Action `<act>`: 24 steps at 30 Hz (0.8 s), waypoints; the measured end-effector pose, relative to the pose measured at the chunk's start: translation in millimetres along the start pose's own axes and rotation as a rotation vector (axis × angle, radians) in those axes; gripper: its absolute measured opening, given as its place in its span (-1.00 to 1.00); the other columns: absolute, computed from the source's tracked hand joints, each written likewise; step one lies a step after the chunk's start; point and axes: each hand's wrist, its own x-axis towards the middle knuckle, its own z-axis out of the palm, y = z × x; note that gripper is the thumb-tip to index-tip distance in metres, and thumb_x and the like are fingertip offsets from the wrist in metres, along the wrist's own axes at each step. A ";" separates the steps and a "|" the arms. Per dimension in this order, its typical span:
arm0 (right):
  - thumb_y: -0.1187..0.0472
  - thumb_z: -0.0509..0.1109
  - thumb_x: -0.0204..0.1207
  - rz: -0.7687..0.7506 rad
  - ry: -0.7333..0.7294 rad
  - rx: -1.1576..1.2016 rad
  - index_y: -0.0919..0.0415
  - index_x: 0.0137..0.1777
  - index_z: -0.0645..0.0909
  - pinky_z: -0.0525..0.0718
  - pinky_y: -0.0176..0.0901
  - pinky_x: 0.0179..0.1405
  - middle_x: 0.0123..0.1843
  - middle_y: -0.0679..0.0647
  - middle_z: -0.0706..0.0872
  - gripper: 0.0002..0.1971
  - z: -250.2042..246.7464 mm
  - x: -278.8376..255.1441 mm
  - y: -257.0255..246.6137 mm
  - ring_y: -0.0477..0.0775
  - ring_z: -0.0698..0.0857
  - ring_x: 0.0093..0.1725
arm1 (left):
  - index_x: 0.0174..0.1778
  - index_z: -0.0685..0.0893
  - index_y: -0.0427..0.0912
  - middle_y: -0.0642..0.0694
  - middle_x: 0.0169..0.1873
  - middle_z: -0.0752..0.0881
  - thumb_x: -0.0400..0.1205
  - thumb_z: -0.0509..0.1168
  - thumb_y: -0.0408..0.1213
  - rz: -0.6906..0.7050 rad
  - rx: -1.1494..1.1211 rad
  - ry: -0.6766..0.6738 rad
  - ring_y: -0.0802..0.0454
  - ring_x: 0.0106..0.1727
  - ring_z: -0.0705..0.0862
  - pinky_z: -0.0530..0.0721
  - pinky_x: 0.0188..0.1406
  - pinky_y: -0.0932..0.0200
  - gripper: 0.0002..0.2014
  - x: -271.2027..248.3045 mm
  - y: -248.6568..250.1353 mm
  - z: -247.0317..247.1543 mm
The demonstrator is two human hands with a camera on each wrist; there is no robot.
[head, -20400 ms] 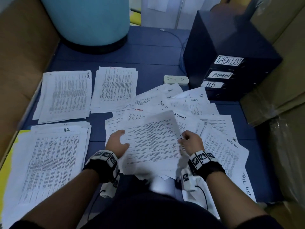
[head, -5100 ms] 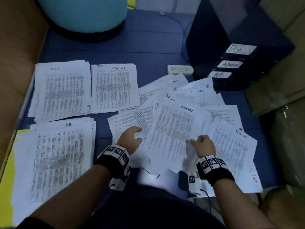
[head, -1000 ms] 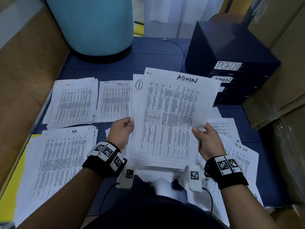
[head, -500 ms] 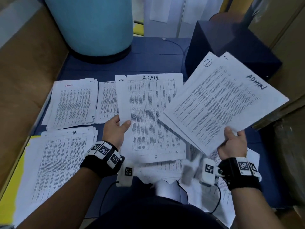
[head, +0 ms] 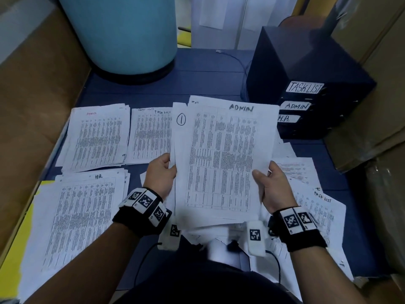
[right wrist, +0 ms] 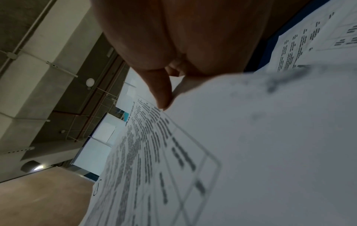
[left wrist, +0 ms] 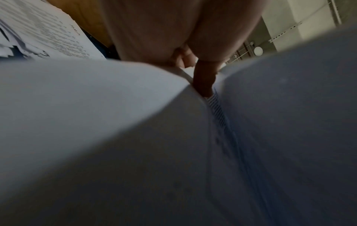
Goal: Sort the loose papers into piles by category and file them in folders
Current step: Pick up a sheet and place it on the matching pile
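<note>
We hold a sheaf of white printed sheets headed ADMIN (head: pixel 223 159) raised in front of us, one hand on each long edge. Our left hand (head: pixel 161 175) grips the left edge, its thumb on the front; from the left wrist camera one of its fingers (left wrist: pixel 204 79) is tucked between the sheets. Our right hand (head: pixel 272 184) pinches the right edge, thumb pressed on the printed face and fingers behind. The front sheet sits slightly right of one behind it, which bears a circled 1 at its top left corner.

Beneath and to the right of the sheaf, a loose spread of white printed papers (head: pixel 315 207) lies on the dark blue tabletop (head: pixel 197 82), one of them marked TASK LIST. On our left a white stack headed HR (head: pixel 85 216) lies nearest, partly over a yellow folder (head: pixel 15 257). Beyond it sit a white stack headed ADMIN in red (head: pixel 97 137) and, just beside it, a white stack headed TASK LIST (head: pixel 151 134).

Farther right stands a dark blue drawer cabinet (head: pixel 306 84) with white labels TASKLIST, ADMIN and H.R. At the far left stands a large light blue cylindrical tank (head: pixel 129 34).
</note>
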 end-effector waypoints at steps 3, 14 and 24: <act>0.52 0.25 0.62 0.043 -0.038 0.021 0.19 0.18 0.63 0.77 0.01 0.11 0.05 0.10 0.84 -0.72 1.1 0.8 -0.9 0.13 0.80 0.07 | -0.01 0.75 -0.09 -0.14 -0.10 0.83 0.60 0.33 -0.51 0.001 0.013 -0.003 -0.15 -0.06 0.81 0.77 -0.02 -0.18 -0.78 -1.8 1.6 -1.5; 0.47 0.21 0.66 -0.002 0.257 0.244 0.16 0.12 0.57 0.77 -0.11 -0.33 -0.15 -0.01 0.85 -0.77 -30.2 13.9 -7.9 0.01 0.84 -0.15 | -0.17 0.65 -0.08 -0.28 -0.22 0.68 0.57 0.41 -0.38 0.121 0.073 0.062 -0.61 0.23 0.48 0.51 0.26 -0.29 -0.89 -9.3 16.1 0.7; 0.40 0.24 0.69 -0.032 0.362 0.278 0.09 -0.05 0.56 0.77 -0.15 -0.42 -0.35 -0.12 0.80 -0.81 -68.4 11.6 -8.9 -0.10 0.79 -0.35 | -0.15 0.69 -0.07 0.11 -0.09 0.69 0.59 0.31 -0.54 0.141 0.156 0.018 -0.49 0.28 0.47 0.49 0.36 -0.18 -0.76 -3.4 16.5 -5.2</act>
